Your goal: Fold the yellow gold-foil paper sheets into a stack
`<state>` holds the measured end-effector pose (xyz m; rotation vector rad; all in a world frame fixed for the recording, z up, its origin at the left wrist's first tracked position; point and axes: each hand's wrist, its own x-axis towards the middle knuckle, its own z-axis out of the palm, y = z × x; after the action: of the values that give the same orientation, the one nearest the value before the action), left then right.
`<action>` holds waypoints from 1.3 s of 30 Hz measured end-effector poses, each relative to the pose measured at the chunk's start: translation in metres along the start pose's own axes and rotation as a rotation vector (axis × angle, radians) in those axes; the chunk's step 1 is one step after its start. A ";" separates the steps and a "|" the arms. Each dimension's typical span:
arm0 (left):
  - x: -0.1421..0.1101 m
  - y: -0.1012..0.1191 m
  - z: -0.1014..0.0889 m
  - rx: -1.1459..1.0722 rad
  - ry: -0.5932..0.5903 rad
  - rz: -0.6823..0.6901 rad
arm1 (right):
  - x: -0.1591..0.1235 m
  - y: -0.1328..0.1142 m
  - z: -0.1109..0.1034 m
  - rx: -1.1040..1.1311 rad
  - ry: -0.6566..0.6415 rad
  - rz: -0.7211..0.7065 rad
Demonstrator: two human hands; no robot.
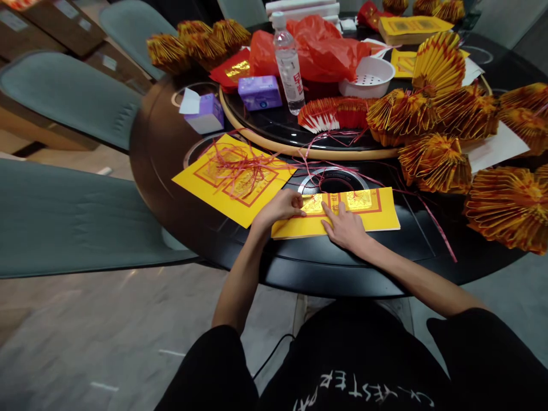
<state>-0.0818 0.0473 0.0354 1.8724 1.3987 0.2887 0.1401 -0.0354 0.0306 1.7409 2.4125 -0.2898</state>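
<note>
A folded yellow paper sheet point(363, 214) with red and gold print lies at the near edge of the round black table point(171, 165). My left hand point(280, 208) rests on the sheet's left end with its fingers curled and pressed on the paper. My right hand point(345, 228) lies flat on the sheet's middle, index finger stretched out along a crease. To the left lies a stack of flat yellow sheets point(231, 180) with loose red strings point(244, 165) on top.
Several fan-folded gold and red paper bundles point(436, 162) crowd the right side. On the turntable point(265, 134) stand a water bottle point(289, 65), purple tissue packs point(260, 92), a white bowl point(368, 77) and a red plastic bag point(325, 48). Grey chairs point(68, 217) stand at left.
</note>
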 end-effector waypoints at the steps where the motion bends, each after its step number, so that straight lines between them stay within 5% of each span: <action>1: 0.000 0.000 -0.001 0.014 0.000 -0.007 | 0.000 -0.001 0.000 0.000 0.005 0.000; 7: -0.010 0.009 0.006 0.252 0.082 0.020 | 0.000 -0.002 0.003 -0.004 0.004 -0.003; 11: -0.021 0.021 0.037 0.384 0.230 0.272 | -0.001 -0.001 0.004 -0.007 0.023 -0.024; 13: -0.022 0.022 0.056 0.425 0.176 0.381 | -0.001 0.000 0.003 -0.003 0.033 -0.022; 17: -0.019 0.009 0.078 0.546 0.111 0.390 | -0.001 0.000 0.002 0.011 0.027 -0.023; 22: -0.020 -0.005 0.080 0.612 0.136 0.421 | -0.001 0.002 0.002 0.033 0.011 -0.022; 39: -0.020 0.005 0.078 0.671 0.089 0.374 | -0.009 0.007 0.009 0.069 0.130 -0.039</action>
<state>-0.0394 -0.0059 -0.0091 2.7099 1.2866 0.0815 0.1501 -0.0439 0.0231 1.7955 2.5588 -0.2753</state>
